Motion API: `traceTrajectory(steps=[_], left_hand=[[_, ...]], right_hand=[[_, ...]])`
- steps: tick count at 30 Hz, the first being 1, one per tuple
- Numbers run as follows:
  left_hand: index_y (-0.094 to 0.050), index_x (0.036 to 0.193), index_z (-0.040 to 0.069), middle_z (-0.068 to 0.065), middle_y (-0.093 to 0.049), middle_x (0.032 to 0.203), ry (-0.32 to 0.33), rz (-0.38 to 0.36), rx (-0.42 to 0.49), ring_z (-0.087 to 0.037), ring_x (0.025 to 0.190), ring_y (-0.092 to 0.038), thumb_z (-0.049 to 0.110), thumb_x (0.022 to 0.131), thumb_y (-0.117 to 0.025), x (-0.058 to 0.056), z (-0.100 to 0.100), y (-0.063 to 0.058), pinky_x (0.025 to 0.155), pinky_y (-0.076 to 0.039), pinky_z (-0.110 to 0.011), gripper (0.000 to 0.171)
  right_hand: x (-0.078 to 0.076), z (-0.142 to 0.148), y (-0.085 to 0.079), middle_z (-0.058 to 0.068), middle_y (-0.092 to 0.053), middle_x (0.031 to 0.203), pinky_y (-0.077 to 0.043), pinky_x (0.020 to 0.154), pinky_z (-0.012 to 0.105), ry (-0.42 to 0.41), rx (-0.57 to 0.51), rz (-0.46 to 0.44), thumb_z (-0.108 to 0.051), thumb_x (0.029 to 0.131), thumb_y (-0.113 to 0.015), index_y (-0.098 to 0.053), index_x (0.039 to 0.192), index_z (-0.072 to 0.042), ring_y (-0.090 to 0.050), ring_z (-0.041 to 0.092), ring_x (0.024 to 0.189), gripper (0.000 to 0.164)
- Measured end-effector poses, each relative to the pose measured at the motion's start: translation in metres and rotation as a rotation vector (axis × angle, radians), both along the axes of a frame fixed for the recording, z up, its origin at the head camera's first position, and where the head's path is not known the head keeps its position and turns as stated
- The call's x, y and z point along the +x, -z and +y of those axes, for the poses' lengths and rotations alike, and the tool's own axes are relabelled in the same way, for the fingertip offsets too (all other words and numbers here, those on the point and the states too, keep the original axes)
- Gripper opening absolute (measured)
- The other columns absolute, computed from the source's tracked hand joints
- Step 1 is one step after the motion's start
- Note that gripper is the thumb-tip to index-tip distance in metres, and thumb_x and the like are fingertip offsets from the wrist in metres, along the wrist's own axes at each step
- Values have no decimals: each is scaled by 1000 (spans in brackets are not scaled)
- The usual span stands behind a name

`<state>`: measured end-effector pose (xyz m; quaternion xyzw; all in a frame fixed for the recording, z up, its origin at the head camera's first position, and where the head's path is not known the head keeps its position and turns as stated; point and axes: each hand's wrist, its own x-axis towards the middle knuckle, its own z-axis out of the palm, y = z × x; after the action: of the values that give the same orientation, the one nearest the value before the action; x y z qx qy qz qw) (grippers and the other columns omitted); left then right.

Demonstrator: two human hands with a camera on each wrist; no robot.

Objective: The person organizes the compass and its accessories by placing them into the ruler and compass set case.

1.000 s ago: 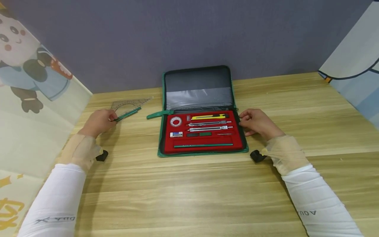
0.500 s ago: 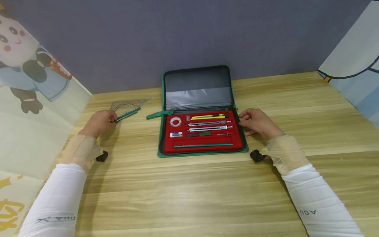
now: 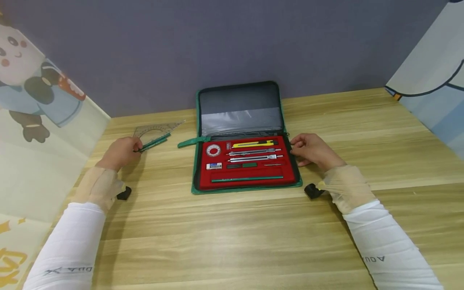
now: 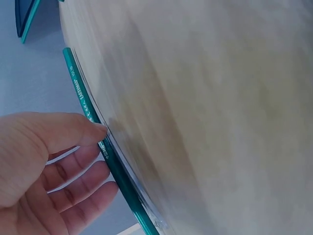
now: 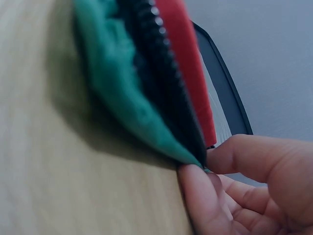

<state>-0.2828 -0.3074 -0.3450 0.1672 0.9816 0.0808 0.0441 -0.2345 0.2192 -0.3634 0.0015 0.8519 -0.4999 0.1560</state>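
A green zip case (image 3: 247, 190) lies unfolded on the table, its red tray (image 3: 248, 171) facing up. My right hand (image 3: 314, 150) pinches the case's right edge between thumb and fingers; the right wrist view shows the green fabric (image 5: 117, 93) and black zipper there. To the left, my left hand (image 3: 122, 152) pinches green pencils (image 3: 155, 142) near their lower end. In the left wrist view, the thumb presses on a green pencil (image 4: 80, 88) with printed lettering. Behind the pencils lies a clear set square (image 3: 139, 129) with a protractor arc.
Set in the tray are a yellow cutter (image 3: 253, 144), metal compasses (image 3: 253, 158), a white eraser (image 3: 214, 166), a round white dial (image 3: 213, 150) and another green pencil (image 3: 247, 179). A green strap (image 3: 190, 141) sticks out left. A grey wall (image 3: 232, 48) stands behind.
The head view has shifted slightly, so everything sits a little more to the left and lower. Both hands keep their holds, with no clear movement of the pencils or the case.
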Motion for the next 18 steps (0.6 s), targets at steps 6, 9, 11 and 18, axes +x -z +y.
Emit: traceTrajectory(steps=[6, 9, 11, 18], left_hand=[[-56, 88, -3, -15, -57, 81, -3, 9, -3, -30, 76, -53, -1, 74, -58, 2, 0, 0, 71, -43, -46, 14], [-57, 88, -3, -14, -58, 81, -8, 11, 2, -30, 76, -53, -1, 74, -57, 3, 1, 1, 71, -43, -46, 14], [-57, 88, -3, -14, -58, 81, -13, 10, 1, -30, 76, -54, 0, 74, -57, 3, 1, 1, 71, -43, -46, 14], [-58, 87, -3, -14, -59, 80, -15, 1, -13, -29, 76, -55, 3, 75, -59, 5, 3, 1, 71, -43, -46, 14]], right_hand=[[0, 0, 1, 12, -43, 93, -53, 57, 32, 0, 1, 7, -4, 87, -53, -42, 117, 7, -51, 18, 76, 34], [-1, 0, 1, 12, -43, 92, -53, 57, 32, 0, 3, 10, -4, 86, -53, -42, 117, 7, -51, 17, 75, 34], [-1, 0, 2, 11, -44, 92, -53, 57, 31, -2, 4, 12, -4, 86, -53, -42, 117, 7, -51, 16, 74, 34], [-1, 0, 2, 12, -43, 92, -53, 57, 32, -4, 6, 11, -4, 87, -52, -42, 117, 7, -51, 18, 76, 34]])
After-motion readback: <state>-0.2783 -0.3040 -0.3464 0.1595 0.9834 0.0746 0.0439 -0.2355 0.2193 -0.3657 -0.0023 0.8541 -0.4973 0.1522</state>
